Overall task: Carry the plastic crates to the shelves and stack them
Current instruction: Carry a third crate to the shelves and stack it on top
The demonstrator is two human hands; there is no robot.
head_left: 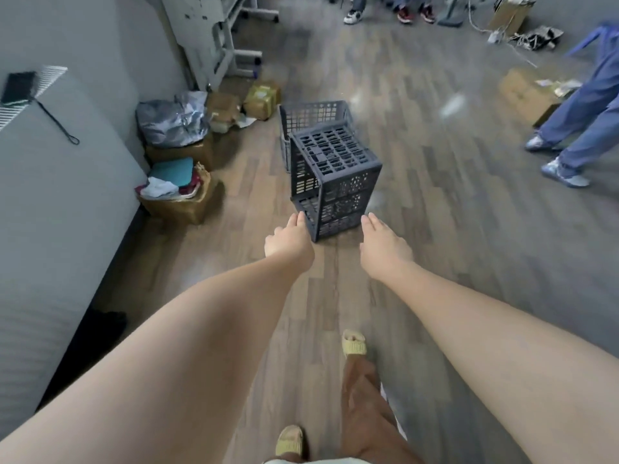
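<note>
Both my hands reach for the dark crates dead ahead on the floor.

The upside-down stack of crates (pixel 335 182) stands straight in front of me on the wood floor (pixel 452 229), its long axis upright and one vertical corner turned towards me, with another crate (pixel 313 117) just behind it. My left hand (pixel 288 241) is beside the stack's left face low down and my right hand (pixel 382 244) beside its right face, about equally near, so the stack lies between my fingertips. Both arms are stretched forward and down, palms turned inward. My fingers are loose and extended, gripping nothing; whether they already touch the plastic I cannot tell. No shelves show clearly from here.
</note>
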